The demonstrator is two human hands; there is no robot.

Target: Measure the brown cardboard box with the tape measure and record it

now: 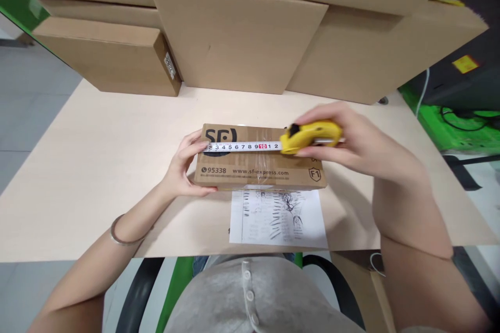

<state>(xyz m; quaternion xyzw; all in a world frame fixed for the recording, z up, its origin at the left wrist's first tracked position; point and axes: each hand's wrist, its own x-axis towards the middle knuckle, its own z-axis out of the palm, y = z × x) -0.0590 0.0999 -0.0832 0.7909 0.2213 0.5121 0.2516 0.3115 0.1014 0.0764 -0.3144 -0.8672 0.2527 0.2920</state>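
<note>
A small brown cardboard parcel (269,169) printed with black lettering lies in the middle of the pale table (97,156). My right hand (351,143) is closed around a yellow tape measure (310,135) over the parcel's right part. Its white blade (242,146) is drawn out to the left across the parcel's top. My left hand (183,164) grips the parcel's left end, fingers pinning the blade's tip at that edge. A white sheet with handwriting (277,218) lies on the table just in front of the parcel.
Several large plain cardboard boxes (234,36) are stacked along the far side of the table, one lower box (109,57) at the left. Green floor and black cables (461,119) show at the right. A chair's black frame (136,291) is below the table edge.
</note>
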